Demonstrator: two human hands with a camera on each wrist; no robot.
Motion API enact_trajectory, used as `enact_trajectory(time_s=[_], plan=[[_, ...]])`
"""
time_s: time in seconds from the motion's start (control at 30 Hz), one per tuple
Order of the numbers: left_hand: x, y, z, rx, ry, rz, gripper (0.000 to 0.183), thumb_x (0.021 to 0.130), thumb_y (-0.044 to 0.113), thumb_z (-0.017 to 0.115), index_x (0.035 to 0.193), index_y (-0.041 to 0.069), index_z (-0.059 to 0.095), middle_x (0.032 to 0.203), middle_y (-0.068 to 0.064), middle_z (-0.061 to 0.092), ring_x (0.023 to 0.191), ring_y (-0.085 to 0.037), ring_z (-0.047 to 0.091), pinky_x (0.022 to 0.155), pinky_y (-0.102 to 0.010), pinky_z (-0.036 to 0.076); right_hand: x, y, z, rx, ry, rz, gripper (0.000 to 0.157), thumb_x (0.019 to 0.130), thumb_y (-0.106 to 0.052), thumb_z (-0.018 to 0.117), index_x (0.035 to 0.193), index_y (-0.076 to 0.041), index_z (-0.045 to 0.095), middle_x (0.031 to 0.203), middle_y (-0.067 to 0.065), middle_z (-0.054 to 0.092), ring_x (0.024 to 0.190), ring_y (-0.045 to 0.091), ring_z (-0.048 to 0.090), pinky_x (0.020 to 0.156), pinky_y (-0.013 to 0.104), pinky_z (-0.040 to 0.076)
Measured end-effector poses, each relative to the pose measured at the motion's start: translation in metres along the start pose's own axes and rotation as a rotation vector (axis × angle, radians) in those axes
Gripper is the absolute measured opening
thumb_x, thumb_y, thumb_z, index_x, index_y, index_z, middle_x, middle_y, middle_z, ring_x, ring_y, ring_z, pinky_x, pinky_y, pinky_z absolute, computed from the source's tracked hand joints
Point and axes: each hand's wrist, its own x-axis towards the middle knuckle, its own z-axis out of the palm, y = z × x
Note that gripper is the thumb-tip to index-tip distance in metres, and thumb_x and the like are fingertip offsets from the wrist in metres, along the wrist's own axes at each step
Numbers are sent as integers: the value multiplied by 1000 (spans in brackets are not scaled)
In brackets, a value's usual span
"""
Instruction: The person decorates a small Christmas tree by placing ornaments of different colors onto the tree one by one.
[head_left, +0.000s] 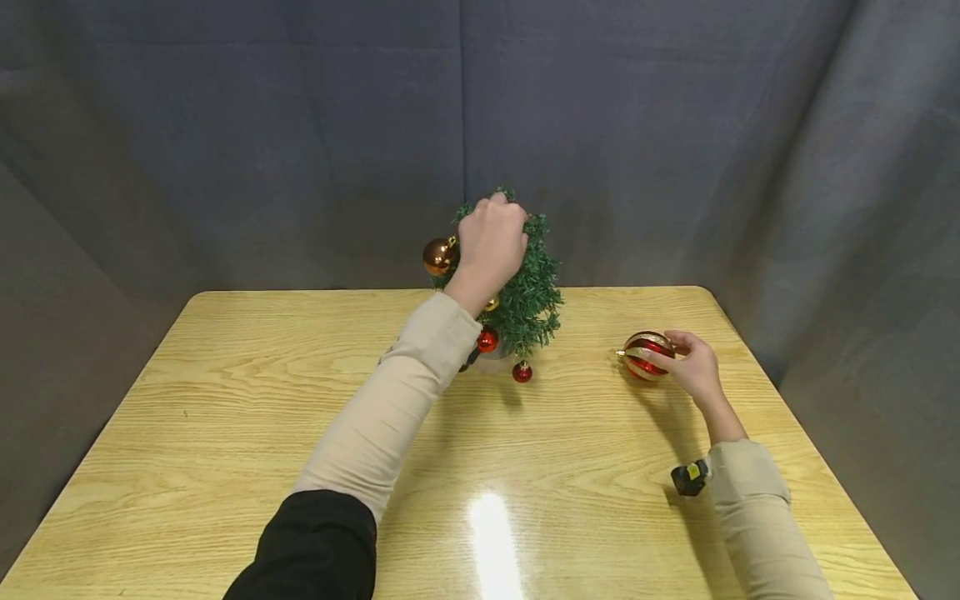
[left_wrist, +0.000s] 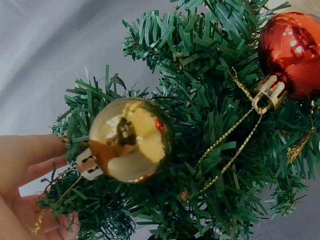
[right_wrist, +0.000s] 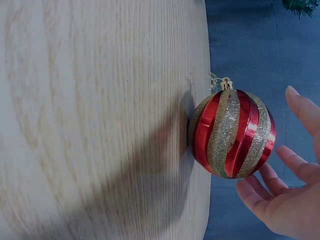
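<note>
A small green artificial Christmas tree (head_left: 528,283) stands at the back of the table, hung with ornaments. My left hand (head_left: 492,237) grips it near the top, fingers wrapped round the branches in the left wrist view. Beside those fingers hangs a shiny gold ball (left_wrist: 131,140), and farther along a red ball (left_wrist: 292,55) on a gold cord. At the right, a large red ball with gold glitter stripes (right_wrist: 232,134) lies on the table. My right hand (head_left: 692,367) is at its right side, fingers spread, with fingertips right at its surface in the right wrist view.
A bronze ball (head_left: 438,257) hangs on the tree's left side, and a small dark red ball (head_left: 522,372) hangs low at its front. The wooden table (head_left: 262,400) ends at a grey curtain (head_left: 330,150) behind. A small black camera (head_left: 689,478) sits at my right wrist.
</note>
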Motion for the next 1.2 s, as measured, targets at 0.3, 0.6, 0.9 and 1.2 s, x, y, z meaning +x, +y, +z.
enact_trajectory(time_s=[0.3, 0.6, 0.9, 1.2], plan=[[1, -3, 2, -40, 16, -17, 19, 85, 24, 62, 101, 18, 70, 98, -2, 61, 85, -19, 58, 61, -34, 50, 2, 2, -2, 3, -21, 42, 63, 81, -22, 67, 127, 11, 39, 124, 31, 39, 113, 42, 36, 89, 49, 35], [0, -6, 3, -84, 56, -22, 16, 86, 24, 61, 97, 19, 72, 94, 1, 63, 82, -16, 60, 57, -31, 49, 6, 8, 1, 0, -67, 93, 69, 80, -26, 68, 130, 10, 35, 128, 33, 34, 115, 43, 33, 92, 49, 33], [-1, -8, 2, -123, 50, -42, 17, 86, 26, 61, 96, 19, 72, 95, 2, 63, 79, -15, 60, 59, -31, 49, 5, 6, 1, 84, -122, 116, 68, 83, -21, 64, 132, 11, 29, 130, 34, 30, 115, 43, 35, 90, 47, 36], [-1, -6, 2, -125, 46, -49, 17, 85, 26, 61, 96, 19, 72, 95, 2, 63, 79, -14, 60, 59, -31, 49, 4, 8, 1, 183, -125, 130, 64, 84, -14, 63, 131, 12, 29, 129, 33, 33, 115, 41, 37, 73, 15, 42]])
